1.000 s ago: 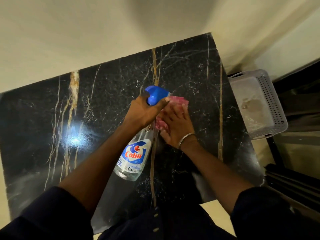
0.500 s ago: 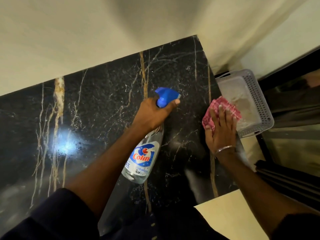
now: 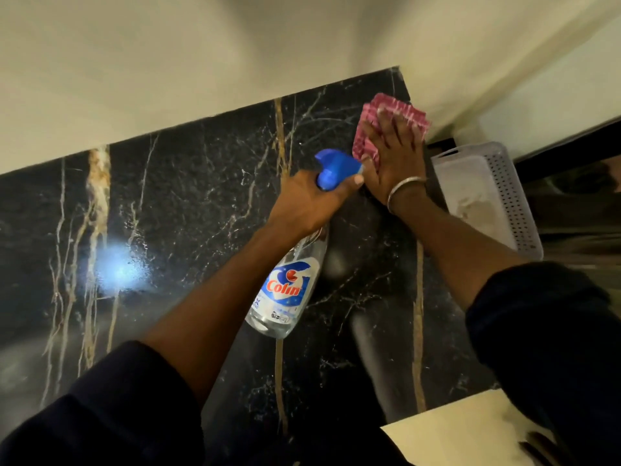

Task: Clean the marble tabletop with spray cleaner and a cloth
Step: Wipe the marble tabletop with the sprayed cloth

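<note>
- The left hand point(image 3: 309, 200) is wrapped around the neck of the spray bottle point(image 3: 285, 290), hiding the neck. Only the blue head and the labelled body show.
- The right hand point(image 3: 393, 159) presses flat, fingers straight, on the pink cloth point(image 3: 386, 100) at the far right corner of the desk point(image 3: 201, 213), covering most of the cloth.
- A glare patch point(image 3: 117, 270) washes out the marble on the left.
- The sleeves point(image 3: 117, 405) hide the near edge of the desk.

light: dim, warm | glare: bluish hotspot on marble tabletop point(image 3: 188, 210) left | edges: wide-angle bending | blur: slight
</note>
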Demonstrator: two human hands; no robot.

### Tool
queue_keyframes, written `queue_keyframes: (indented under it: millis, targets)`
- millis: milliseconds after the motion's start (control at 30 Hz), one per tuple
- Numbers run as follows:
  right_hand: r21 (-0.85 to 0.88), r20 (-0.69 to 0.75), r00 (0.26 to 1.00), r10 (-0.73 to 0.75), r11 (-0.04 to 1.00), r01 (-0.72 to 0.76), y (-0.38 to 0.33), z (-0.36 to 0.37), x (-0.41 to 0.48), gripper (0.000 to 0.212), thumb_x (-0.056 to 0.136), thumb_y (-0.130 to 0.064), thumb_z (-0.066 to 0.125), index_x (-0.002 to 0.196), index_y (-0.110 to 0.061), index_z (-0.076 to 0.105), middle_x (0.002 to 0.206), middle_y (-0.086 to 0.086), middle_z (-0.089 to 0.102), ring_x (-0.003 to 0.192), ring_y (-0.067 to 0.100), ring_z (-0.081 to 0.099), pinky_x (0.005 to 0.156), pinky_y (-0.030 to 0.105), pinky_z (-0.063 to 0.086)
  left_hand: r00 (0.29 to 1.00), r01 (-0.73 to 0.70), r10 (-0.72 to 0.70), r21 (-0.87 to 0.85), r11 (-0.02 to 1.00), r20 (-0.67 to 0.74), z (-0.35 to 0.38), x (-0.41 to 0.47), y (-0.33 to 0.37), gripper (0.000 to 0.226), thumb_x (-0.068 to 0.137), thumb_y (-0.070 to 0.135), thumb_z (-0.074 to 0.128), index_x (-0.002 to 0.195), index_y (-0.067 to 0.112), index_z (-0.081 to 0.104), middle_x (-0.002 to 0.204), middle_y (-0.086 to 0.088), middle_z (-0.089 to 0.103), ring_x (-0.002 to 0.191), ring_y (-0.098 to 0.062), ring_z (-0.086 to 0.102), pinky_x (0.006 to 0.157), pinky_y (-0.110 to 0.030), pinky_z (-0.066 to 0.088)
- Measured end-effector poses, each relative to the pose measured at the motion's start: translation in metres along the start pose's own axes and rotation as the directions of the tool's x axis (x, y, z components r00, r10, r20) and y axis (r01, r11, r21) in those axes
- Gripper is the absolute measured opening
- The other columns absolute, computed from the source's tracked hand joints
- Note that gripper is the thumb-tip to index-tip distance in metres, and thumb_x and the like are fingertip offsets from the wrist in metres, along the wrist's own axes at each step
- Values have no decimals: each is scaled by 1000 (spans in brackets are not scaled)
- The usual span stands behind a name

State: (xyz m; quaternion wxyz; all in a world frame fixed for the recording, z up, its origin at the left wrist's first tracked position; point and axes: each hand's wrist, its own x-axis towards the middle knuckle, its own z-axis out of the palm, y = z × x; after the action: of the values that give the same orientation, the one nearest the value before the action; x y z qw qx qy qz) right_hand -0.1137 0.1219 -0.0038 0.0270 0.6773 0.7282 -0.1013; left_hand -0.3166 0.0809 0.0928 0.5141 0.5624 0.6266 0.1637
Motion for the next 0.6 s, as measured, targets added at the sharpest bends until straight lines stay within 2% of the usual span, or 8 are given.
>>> queue_keyframes:
  millis: [100,233,300,467,600]
  targets:
    - [0,3,1000,10,1000,-10,-6,-12,40,74,86,-50,17,155,-25,22,164,7,14,150,31,12,121,52,7,999,-25,26,15,1000,-23,-11,16,9,44,85,57,62,94,15,68,83,-6,74,76,-16,70,72,-32,57]
    - [34,8,1000,-8,999,8,-4,-15,55,74,85,-49,19,154,-23,25,163,7,18,150,33,15,121,53,9,993,-110,111,34,993,-36,-27,34,21,38,87,54,62,94,17,65,78,-2,72,64,-6,67,58,-16,54]
    - [48,4,1000,-25,999,25,-2,-13,50,71,89,-49,22,154,-22,25,163,8,17,150,33,14,121,53,8,991,-124,127,56,991,-41,-33,38,24,37,87,55,62,92,19,64,76,-1,71,64,-7,67,60,-17,54]
    - [107,-43,999,12,994,-7,10,0,-21,65,92,-43,30,154,-23,28,162,9,22,149,33,18,119,55,12,988,-150,152,60,987,-40,-35,41,20,32,86,56,61,86,24,62,72,3,67,62,-5,63,60,-20,51]
    - [80,-22,999,42,996,-40,15,12,-100,65,94,-40,30,156,-23,21,164,8,15,151,31,13,118,58,15,991,-134,135,38,990,-22,-32,38,12,30,86,58,60,89,28,60,76,6,68,65,-2,64,58,-13,48]
